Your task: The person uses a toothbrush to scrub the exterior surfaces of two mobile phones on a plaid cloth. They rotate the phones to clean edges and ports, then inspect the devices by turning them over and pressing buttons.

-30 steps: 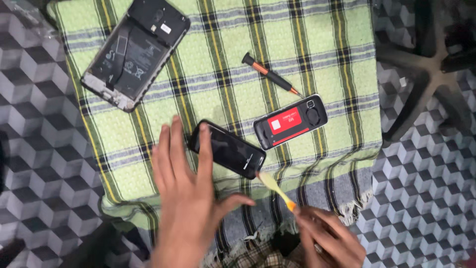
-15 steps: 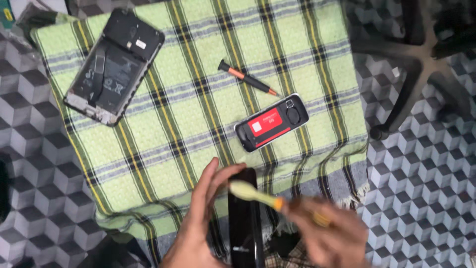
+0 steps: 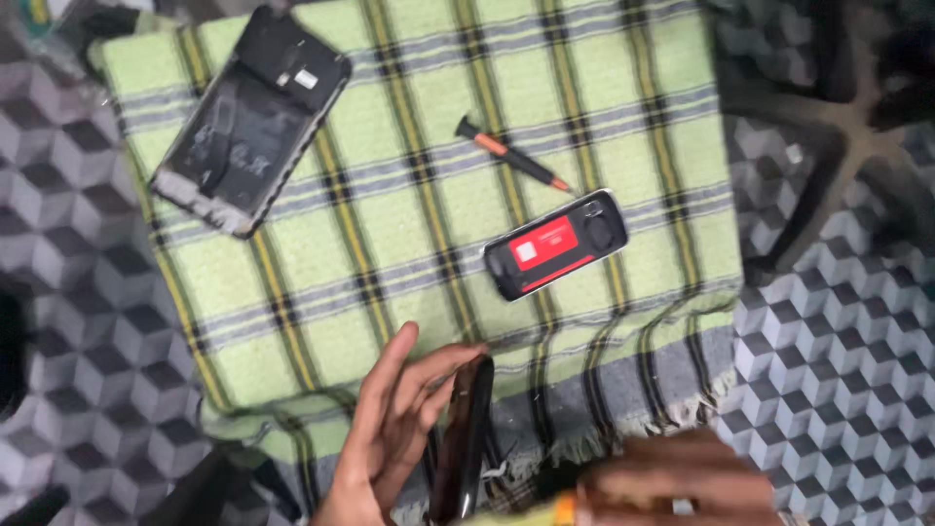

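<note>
My left hand [image 3: 390, 429] holds a black phone back cover [image 3: 464, 438] on edge, near the front border of a green plaid cloth [image 3: 390, 195]. My right hand [image 3: 682, 482] is blurred at the bottom edge, gripping a yellow-and-orange tool handle [image 3: 563, 508] just right of the cover. On the cloth lie a small phone with a red battery showing [image 3: 555, 244], an orange-and-black screwdriver [image 3: 511, 154], and a larger opened phone with its insides bare [image 3: 251, 122] at the far left.
The cloth rests on a surface with a grey cube pattern [image 3: 838, 370]. A dark chair base [image 3: 838, 127] stands at the upper right. Dark clutter sits at the top left corner.
The black cover went from lying flat under my left hand to being lifted and turned on edge. My right hand with the tool dropped lower in the frame. The view shifted.
</note>
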